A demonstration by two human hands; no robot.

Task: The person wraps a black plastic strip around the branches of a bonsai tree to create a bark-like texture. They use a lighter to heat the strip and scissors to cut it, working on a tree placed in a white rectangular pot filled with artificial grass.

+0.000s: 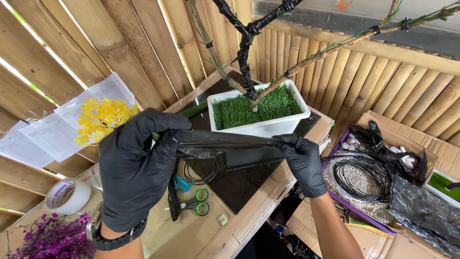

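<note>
Black plastic strip (225, 142) taut between clenched gloved left hand (136, 168) and right hand (303, 160), above scissors (196, 202).

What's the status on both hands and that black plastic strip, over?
Left hand and right hand, black-gloved, both shut on stretched black plastic strip. Strip taut above dark tabletop. Green-handled scissors lie below, clear.

The scene is viewed from one head-worn camera, angled steeply down and forward, close over the tabletop (249, 220) and bamboo wall (143, 43).
</note>
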